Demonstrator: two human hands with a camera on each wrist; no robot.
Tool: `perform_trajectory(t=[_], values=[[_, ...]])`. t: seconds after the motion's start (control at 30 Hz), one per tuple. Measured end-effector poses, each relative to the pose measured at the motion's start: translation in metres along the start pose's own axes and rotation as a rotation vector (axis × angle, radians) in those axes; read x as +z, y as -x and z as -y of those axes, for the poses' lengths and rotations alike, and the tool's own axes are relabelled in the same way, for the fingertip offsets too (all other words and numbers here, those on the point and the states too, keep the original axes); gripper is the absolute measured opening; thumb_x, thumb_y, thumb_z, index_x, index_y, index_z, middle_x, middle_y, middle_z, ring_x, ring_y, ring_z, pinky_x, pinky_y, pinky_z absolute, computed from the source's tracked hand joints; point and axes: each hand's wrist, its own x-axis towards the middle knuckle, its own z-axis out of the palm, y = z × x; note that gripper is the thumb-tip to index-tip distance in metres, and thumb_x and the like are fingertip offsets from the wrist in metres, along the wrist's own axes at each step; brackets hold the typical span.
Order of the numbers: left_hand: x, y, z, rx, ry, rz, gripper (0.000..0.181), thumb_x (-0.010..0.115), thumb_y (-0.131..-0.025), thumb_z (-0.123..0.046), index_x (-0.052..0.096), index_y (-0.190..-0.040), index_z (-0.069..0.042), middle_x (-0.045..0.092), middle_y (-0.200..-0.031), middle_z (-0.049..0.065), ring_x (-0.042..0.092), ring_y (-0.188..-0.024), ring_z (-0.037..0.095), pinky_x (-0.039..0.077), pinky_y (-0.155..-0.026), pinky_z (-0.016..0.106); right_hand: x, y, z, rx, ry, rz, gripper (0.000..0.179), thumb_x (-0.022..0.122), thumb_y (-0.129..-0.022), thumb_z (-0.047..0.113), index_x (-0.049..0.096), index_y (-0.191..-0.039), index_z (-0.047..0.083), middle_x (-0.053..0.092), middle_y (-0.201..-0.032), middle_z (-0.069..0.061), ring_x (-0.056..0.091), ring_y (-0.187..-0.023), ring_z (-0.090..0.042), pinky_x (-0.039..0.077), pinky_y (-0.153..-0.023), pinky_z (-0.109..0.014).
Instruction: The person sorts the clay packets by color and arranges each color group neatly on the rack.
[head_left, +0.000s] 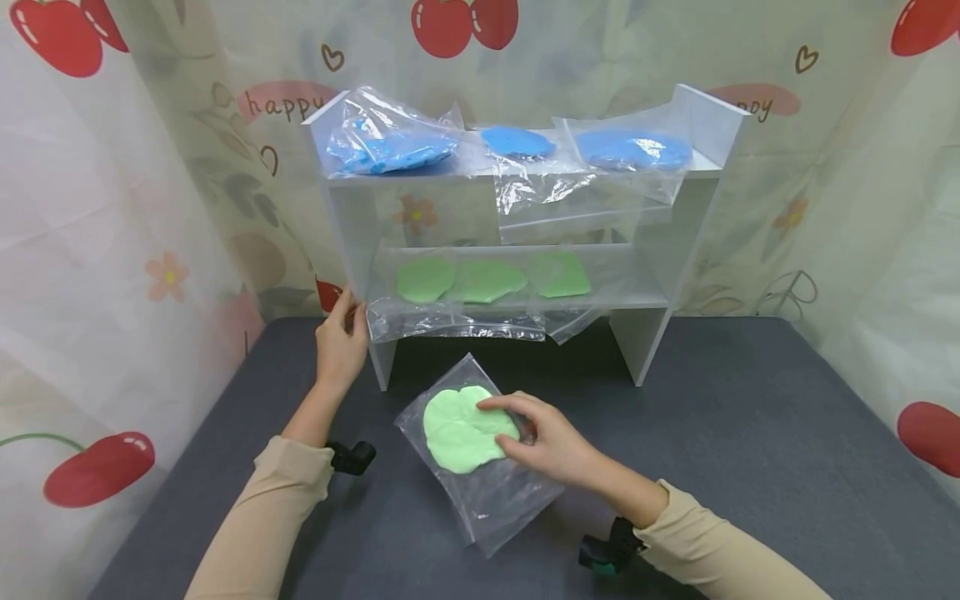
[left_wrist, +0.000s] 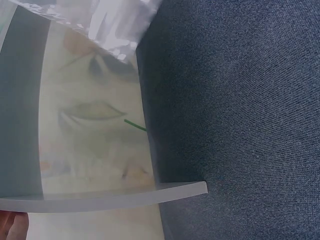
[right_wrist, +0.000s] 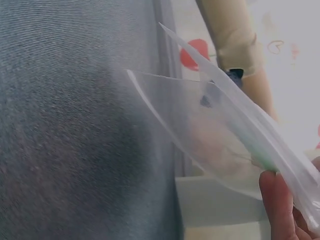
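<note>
My right hand (head_left: 551,437) pinches a clear plastic bag (head_left: 506,500) between thumb and fingers. Inside the bag lies a flat, lumpy, pale green slab (head_left: 457,429), like soft clay. In the right wrist view the bag (right_wrist: 200,130) hangs tilted above the dark table, its open-looking edges spread apart. My left hand (head_left: 341,342) grips the front edge of the white shelf unit (head_left: 652,342) at its left side panel, level with the lower board. Only a few of its fingers (left_wrist: 17,227) show in the left wrist view, outside the panel.
Three bagged green pieces lie on the lower board, including a middle one (head_left: 491,282); their bag edges overhang the front. Blue bagged pieces (head_left: 633,150) rest on the top board. Patterned curtains (head_left: 90,250) surround the dark table (head_left: 750,433).
</note>
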Motion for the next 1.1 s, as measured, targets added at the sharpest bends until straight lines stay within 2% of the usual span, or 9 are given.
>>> perform_trajectory(t=[0.33, 0.63, 0.8, 0.87, 1.0, 1.1], values=[[0.0, 0.0, 0.0, 0.006, 0.005, -0.007, 0.044, 0.05, -0.094, -0.005, 0.046, -0.138, -0.006, 0.062, -0.118, 0.025, 0.063, -0.106, 0.036, 0.051, -0.084, 0.048, -0.02, 0.001, 0.013, -0.007, -0.003, -0.034, 0.041, 0.061, -0.084, 0.0, 0.059, -0.123, 0.013, 0.059, -0.107, -0.004, 0.031, -0.052, -0.001, 0.033, -0.047, -0.017], [0.0, 0.0, -0.001, 0.005, 0.007, 0.005, 0.044, 0.049, -0.095, -0.005, 0.045, -0.139, -0.006, 0.061, -0.12, 0.025, 0.061, -0.108, 0.037, 0.05, -0.087, 0.049, -0.045, 0.001, 0.024, -0.043, -0.021, -0.096, 0.04, 0.06, -0.086, -0.001, 0.057, -0.125, 0.009, 0.056, -0.1, -0.007, 0.031, -0.049, -0.004, 0.031, -0.043, -0.019], [0.0, 0.0, -0.001, 0.001, 0.011, 0.01, 0.045, 0.049, -0.095, -0.005, 0.044, -0.139, -0.006, 0.061, -0.121, 0.025, 0.061, -0.108, 0.037, 0.05, -0.088, 0.049, -0.058, 0.003, 0.026, -0.04, -0.067, -0.117, 0.042, 0.059, -0.087, -0.002, 0.054, -0.128, 0.007, 0.054, -0.111, -0.011, 0.037, -0.046, -0.006, 0.036, -0.044, -0.02], [0.0, 0.0, -0.001, 0.001, 0.008, 0.009, 0.045, 0.049, -0.095, -0.005, 0.044, -0.139, -0.006, 0.06, -0.121, 0.025, 0.061, -0.109, 0.037, 0.05, -0.088, 0.049, -0.063, 0.003, 0.028, -0.033, -0.092, -0.122, 0.043, 0.059, -0.087, -0.002, 0.052, -0.129, 0.006, 0.053, -0.115, -0.011, 0.043, -0.047, -0.007, 0.042, -0.047, -0.021], [0.0, 0.0, -0.001, -0.002, 0.012, 0.007, 0.044, 0.049, -0.095, -0.005, 0.044, -0.139, -0.006, 0.06, -0.121, 0.025, 0.061, -0.108, 0.037, 0.05, -0.087, 0.049, -0.073, 0.003, 0.031, -0.02, -0.125, -0.149, 0.045, 0.058, -0.087, -0.003, 0.05, -0.131, 0.005, 0.051, -0.117, -0.003, 0.053, -0.053, -0.009, 0.051, -0.055, -0.022], [-0.001, 0.001, -0.001, -0.003, 0.017, 0.004, 0.044, 0.049, -0.095, -0.005, 0.045, -0.138, -0.006, 0.061, -0.121, 0.025, 0.061, -0.108, 0.037, 0.05, -0.087, 0.049, -0.079, 0.002, 0.031, -0.012, -0.135, -0.178, 0.046, 0.058, -0.087, -0.004, 0.049, -0.132, 0.003, 0.051, -0.115, 0.003, 0.057, -0.057, -0.01, 0.052, -0.057, -0.022]])
